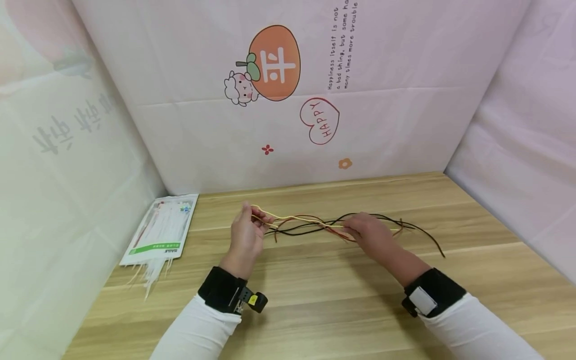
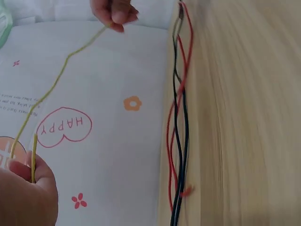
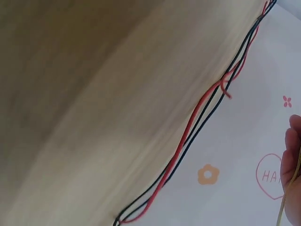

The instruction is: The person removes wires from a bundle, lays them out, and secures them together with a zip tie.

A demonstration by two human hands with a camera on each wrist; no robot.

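Yellow wire (image 2: pixel 68 57) is stretched between two hands, held up above the table (image 1: pixel 315 310) at its far middle part. The left hand (image 1: pixel 247 232) pinches it between thumb and fingertips, and a short end of it juts out from that grip. To the right, the right hand (image 1: pixel 371 232) grips the same wire with curled fingers, and more yellow shows beyond it on the right.

Under the hands lie black wires (image 2: pixel 187 127) and red wires (image 2: pixel 190 52), crossing one another in a loose, long bundle that runs left to right on the wood. In the left wrist view the yellow wire hangs apart from this bundle. One black end reaches furthest right and bends towards the near side.

Both wrists wear black bands (image 1: pixel 443 295) over white sleeves (image 1: pixel 198 330); a small camera (image 1: pixel 257 301) sits on the left one.

At the far left of the table lies a packet (image 1: pixel 164 225), white with a green stripe, with thin white strips (image 1: pixel 155 272) poking out of its near end.

White cloth (image 1: pixel 202 145) stands behind and at both sides. Its far panel is printed with an orange fruit (image 1: pixel 275 62), a sheep (image 1: pixel 240 89), a heart (image 1: pixel 320 121) reading HAPPY and two small flowers (image 1: pixel 345 163).
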